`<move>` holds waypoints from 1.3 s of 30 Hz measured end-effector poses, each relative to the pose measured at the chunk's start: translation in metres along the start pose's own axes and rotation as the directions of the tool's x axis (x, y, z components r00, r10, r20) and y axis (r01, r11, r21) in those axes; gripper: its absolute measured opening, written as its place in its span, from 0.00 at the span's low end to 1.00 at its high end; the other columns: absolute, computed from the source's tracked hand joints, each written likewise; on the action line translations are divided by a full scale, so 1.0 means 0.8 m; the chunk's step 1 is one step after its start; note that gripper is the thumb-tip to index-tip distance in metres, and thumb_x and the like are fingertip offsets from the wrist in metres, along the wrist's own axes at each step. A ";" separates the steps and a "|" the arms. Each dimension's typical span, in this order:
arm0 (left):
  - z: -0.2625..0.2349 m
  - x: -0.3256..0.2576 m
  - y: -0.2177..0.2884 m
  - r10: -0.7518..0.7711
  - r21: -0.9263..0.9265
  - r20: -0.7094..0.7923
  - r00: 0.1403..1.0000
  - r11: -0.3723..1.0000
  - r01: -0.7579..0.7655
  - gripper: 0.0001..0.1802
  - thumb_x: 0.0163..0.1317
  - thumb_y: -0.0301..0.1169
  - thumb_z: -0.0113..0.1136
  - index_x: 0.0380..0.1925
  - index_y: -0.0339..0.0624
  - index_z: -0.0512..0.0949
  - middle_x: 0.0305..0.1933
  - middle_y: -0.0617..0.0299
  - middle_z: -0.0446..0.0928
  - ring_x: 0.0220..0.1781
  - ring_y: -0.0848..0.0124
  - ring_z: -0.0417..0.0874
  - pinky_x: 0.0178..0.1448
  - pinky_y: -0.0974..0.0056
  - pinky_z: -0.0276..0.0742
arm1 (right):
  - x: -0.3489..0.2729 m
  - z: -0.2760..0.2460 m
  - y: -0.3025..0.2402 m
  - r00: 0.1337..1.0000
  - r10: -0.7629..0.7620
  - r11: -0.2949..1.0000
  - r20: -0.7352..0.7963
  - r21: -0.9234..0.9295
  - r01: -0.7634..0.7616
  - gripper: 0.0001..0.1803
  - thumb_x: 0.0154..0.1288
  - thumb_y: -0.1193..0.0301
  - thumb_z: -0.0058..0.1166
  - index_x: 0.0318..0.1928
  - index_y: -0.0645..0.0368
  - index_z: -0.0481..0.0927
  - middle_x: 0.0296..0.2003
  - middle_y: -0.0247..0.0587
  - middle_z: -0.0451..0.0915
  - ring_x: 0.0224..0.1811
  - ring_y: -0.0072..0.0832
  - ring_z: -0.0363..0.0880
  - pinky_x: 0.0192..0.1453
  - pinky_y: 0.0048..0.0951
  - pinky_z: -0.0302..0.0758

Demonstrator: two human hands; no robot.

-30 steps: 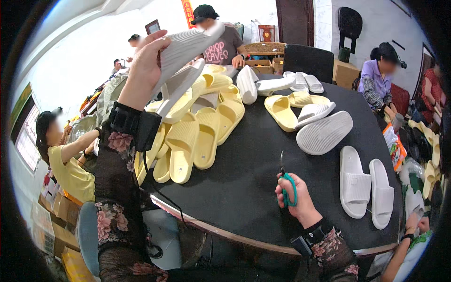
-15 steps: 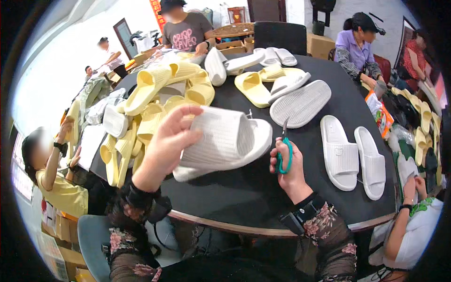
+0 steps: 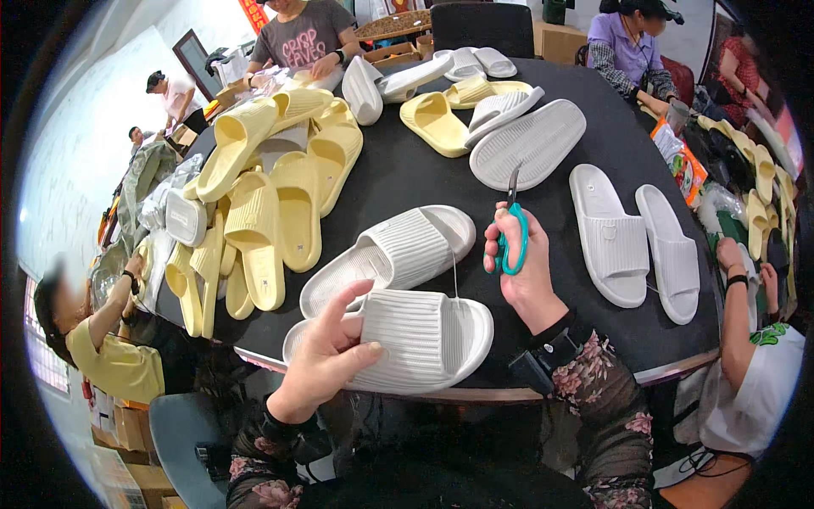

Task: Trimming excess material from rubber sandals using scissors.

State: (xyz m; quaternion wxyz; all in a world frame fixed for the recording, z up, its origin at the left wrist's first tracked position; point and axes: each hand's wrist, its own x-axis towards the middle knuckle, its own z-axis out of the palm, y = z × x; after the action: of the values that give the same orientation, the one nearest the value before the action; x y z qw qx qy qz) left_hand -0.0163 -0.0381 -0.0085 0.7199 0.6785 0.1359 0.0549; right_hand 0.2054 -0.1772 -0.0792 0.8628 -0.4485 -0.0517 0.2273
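Observation:
My left hand [image 3: 326,356] grips the near white ribbed slipper [image 3: 428,339] by its strap at the front edge of the round black table [image 3: 407,178]. Its mate, a second white slipper [image 3: 390,254], lies just behind it. A thin thread runs between the two. My right hand [image 3: 519,263] holds small teal-handled scissors [image 3: 511,227] with the blades pointing up, to the right of both slippers.
A heap of yellow slippers [image 3: 271,187] fills the table's left. A white pair [image 3: 632,237] lies at the right, an upturned white sole [image 3: 527,144] behind the scissors. More slippers sit at the back. Other people sit around the table.
My left hand has brought the white pair down from the air onto the table's near edge. My right hand with the scissors has stayed about where it was.

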 end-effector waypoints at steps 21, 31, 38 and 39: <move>0.001 0.069 -0.043 -0.123 -0.263 0.039 0.992 0.956 0.129 0.44 0.60 0.24 0.56 0.69 0.32 0.40 0.51 0.51 0.73 0.47 0.71 0.76 0.51 0.63 0.73 | -0.006 0.002 0.002 0.989 0.059 0.996 0.138 -0.079 -0.049 0.16 0.60 0.68 0.57 0.45 0.59 0.71 0.25 0.33 0.73 0.19 0.16 0.71 0.16 0.18 0.68; -0.006 0.050 -0.029 -0.054 -0.038 -0.079 0.995 0.998 0.051 0.33 0.60 0.24 0.56 0.63 0.27 0.54 0.40 0.58 0.76 0.39 0.75 0.76 0.42 0.71 0.72 | -0.021 0.017 -0.017 0.970 0.020 0.992 0.244 -0.124 0.011 0.18 0.60 0.71 0.56 0.49 0.64 0.69 0.26 0.34 0.73 0.20 0.15 0.70 0.17 0.16 0.67; -0.010 0.019 0.002 0.419 0.224 -0.340 0.842 0.906 -0.360 0.32 0.64 0.23 0.53 0.63 0.25 0.52 0.42 0.53 0.76 0.39 0.75 0.76 0.42 0.72 0.72 | -0.034 0.021 -0.015 0.802 -0.091 0.767 0.590 -0.473 0.434 0.24 0.58 0.70 0.61 0.52 0.63 0.69 0.33 0.39 0.76 0.34 0.20 0.74 0.39 0.23 0.72; -0.012 0.015 0.002 0.421 0.227 -0.354 0.835 0.905 -0.360 0.32 0.64 0.23 0.53 0.63 0.25 0.52 0.42 0.53 0.76 0.39 0.75 0.76 0.42 0.72 0.72 | -0.039 0.023 -0.017 0.755 -0.082 0.703 0.650 -0.499 0.506 0.24 0.57 0.70 0.62 0.53 0.63 0.69 0.34 0.41 0.77 0.36 0.22 0.76 0.42 0.26 0.73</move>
State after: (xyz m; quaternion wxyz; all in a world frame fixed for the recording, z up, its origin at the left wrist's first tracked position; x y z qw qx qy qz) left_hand -0.0077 -0.0256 -0.0088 0.5974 0.7190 0.1404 0.3261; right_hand 0.1768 -0.1838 -0.0538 0.6184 -0.6109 -0.4637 0.1715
